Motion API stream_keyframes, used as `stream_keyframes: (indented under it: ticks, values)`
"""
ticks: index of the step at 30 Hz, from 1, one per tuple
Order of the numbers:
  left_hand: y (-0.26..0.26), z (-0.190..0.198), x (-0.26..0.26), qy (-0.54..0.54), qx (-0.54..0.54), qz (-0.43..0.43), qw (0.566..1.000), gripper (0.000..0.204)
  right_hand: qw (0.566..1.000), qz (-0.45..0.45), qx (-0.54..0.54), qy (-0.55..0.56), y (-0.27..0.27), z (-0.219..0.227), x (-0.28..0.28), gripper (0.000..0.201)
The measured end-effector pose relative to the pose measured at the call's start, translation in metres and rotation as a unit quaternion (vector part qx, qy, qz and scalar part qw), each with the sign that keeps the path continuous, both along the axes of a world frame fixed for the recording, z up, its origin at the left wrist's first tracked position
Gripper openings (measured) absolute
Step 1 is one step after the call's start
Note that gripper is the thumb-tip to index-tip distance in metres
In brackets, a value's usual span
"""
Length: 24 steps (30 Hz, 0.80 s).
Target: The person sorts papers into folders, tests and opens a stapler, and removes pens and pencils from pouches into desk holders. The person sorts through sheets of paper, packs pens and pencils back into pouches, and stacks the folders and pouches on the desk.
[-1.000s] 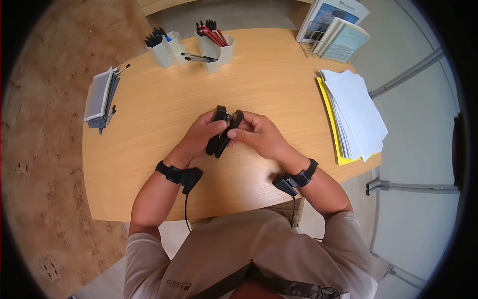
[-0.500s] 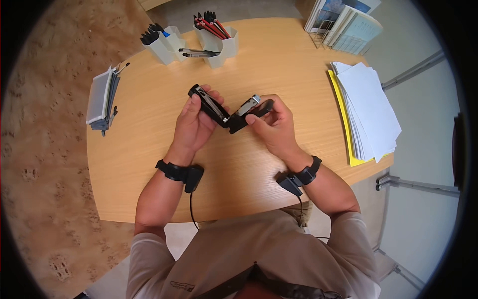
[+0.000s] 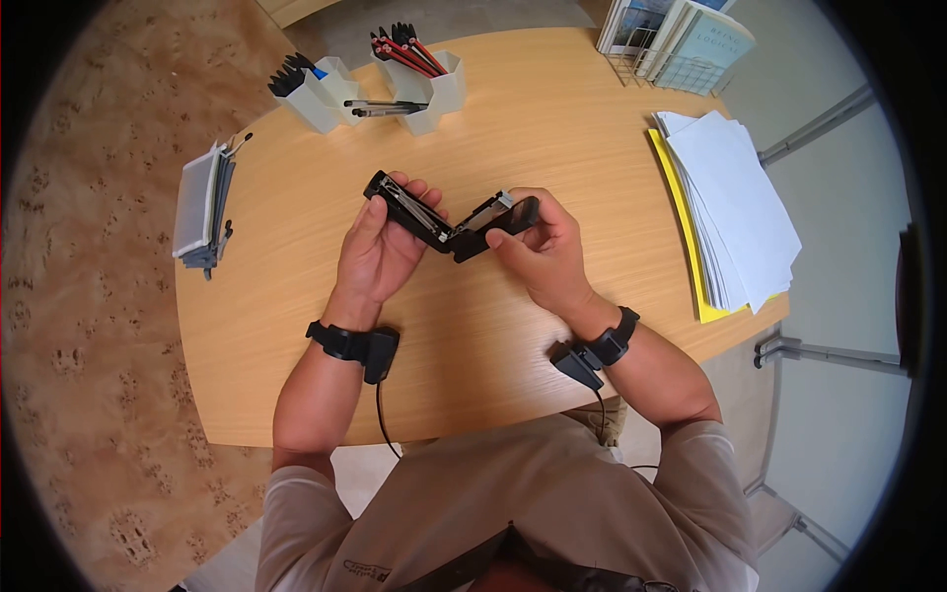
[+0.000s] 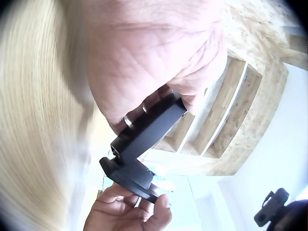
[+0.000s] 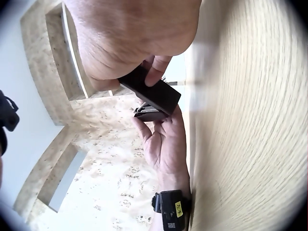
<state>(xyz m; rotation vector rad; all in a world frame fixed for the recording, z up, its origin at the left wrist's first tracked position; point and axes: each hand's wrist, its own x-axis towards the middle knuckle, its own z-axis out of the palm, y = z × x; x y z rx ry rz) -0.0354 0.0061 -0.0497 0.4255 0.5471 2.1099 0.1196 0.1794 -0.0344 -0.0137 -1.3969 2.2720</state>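
Observation:
A black stapler (image 3: 426, 219), hinged wide apart into a V, is held between both hands over the desk. My left hand (image 3: 380, 252) grips the longer arm, whose inside shows a metal rod and spring; the thumb lies near its tip. With thumb and fingers, my right hand (image 3: 548, 255) pinches the other half, where a metal staple channel (image 3: 493, 209) stands up beside the black base. In the left wrist view the stapler's dark outer side (image 4: 149, 127) crosses below the palm. From the right wrist, its flat black underside (image 5: 153, 91) shows under the fingers.
Pale pen holders (image 3: 422, 113) with pens and red-and-black pencils stand at the desk's back. White paper sheets (image 3: 735, 202) lie on a yellow folder (image 3: 681, 237) at right. Books (image 3: 702, 49) sit in a wire rack behind. Pouches (image 3: 202, 207) lie at the left edge.
The stapler, folded nearly together a second ago, has been spread into a V as my hands moved apart. Since half a second ago it has shifted only slightly left.

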Motion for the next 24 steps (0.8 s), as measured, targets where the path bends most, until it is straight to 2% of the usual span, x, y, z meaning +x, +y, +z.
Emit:
stream_keyframes:
  ticks: [5,10,14,19,22,24]
  values:
    - [-0.001,-0.002,-0.001,0.020,0.010,-0.008,1.000,0.040,1.000,0.006,0.002,-0.021,0.003,-0.004,-0.002,0.031]
    - [-0.002,0.002,-0.002,0.096,-0.055,0.013,0.994,0.045,0.998,0.002,-0.013,-0.062,0.005,-0.006,-0.005,0.034]
    - [-0.003,0.005,0.002,0.103,-0.096,0.027,0.990,0.046,0.996,-0.005,0.004,-0.089,0.008,-0.006,-0.010,0.034]
    - [0.000,0.007,0.003,0.118,-0.065,0.064,0.989,0.040,0.986,0.024,-0.152,-0.062,0.015,0.000,-0.011,0.032]
    - [-0.002,0.004,0.000,0.084,-0.094,0.106,0.986,0.036,0.978,0.006,-0.204,-0.044,0.025,-0.007,-0.011,0.032]
    - [-0.002,0.002,0.000,0.090,-0.091,0.099,0.987,0.036,0.979,-0.002,-0.201,-0.041,0.029,-0.006,-0.011,0.032]
